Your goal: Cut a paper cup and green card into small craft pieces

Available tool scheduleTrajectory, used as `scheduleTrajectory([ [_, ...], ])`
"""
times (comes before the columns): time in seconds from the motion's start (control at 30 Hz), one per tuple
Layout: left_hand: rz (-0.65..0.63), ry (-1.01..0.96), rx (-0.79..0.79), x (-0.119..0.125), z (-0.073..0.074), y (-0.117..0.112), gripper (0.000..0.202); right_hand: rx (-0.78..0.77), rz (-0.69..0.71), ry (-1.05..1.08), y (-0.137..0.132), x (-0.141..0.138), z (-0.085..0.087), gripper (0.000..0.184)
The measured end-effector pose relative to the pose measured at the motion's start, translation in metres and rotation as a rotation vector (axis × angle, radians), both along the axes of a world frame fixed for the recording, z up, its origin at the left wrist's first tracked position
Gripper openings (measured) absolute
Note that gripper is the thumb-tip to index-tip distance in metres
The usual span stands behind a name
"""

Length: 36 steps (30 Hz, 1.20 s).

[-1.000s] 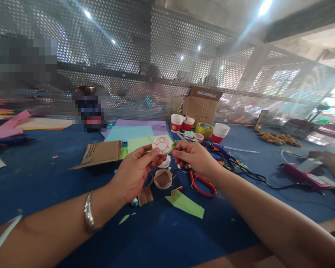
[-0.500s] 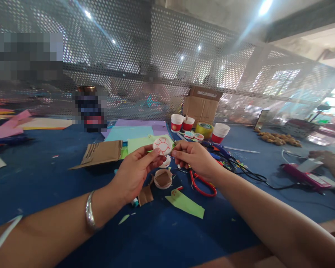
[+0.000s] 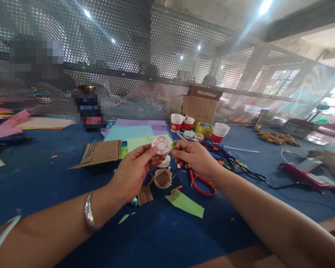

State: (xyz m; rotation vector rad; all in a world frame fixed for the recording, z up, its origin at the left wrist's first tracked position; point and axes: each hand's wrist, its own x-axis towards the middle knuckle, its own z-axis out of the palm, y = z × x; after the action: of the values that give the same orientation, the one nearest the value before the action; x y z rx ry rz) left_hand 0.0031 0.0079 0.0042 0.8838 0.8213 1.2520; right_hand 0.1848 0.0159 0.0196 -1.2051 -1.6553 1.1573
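Between thumb and fingers, my left hand (image 3: 134, 169) grips a white paper disc (image 3: 161, 145) with red lines drawn on it, raised above the table. Close to its right edge, my right hand (image 3: 194, 157) is closed in a pinch; a tiny greenish bit shows at the fingertips, too small to name. Below the hands lies a short white paper ring (image 3: 155, 181) with brown cardboard inside. Beside it are a cardboard scrap (image 3: 145, 195) and a cut piece of green paper (image 3: 186, 204). Red-handled scissors (image 3: 202, 190) lie under my right wrist.
Behind my hands are coloured sheets (image 3: 132, 133), a folded cardboard piece (image 3: 102, 152), paper cups (image 3: 219, 132), yellow tape (image 3: 203, 129) and a cardboard box (image 3: 201, 106). Black cables (image 3: 247, 171) run right to a purple power strip (image 3: 303, 175), near another person's hand (image 3: 322, 154). A perforated screen (image 3: 173, 48) stands behind.
The paper disc has moved slightly left and turned a little in my left hand. My right hand has stayed nearly still, its pinch kept.
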Motion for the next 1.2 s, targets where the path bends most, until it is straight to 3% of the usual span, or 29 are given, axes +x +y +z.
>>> scheduleTrajectory([
  [0.63,0.008,-0.011,0.003,0.0010,0.0006,-0.0010,0.025,0.015,0.009,-0.011,0.0005,-0.0004,-0.0016,0.016],
  [1.2,-0.002,-0.030,-0.009,0.0018,0.0046,0.0001,0.020,0.023,-0.010,-0.034,0.0016,0.0001,-0.0028,0.014],
])
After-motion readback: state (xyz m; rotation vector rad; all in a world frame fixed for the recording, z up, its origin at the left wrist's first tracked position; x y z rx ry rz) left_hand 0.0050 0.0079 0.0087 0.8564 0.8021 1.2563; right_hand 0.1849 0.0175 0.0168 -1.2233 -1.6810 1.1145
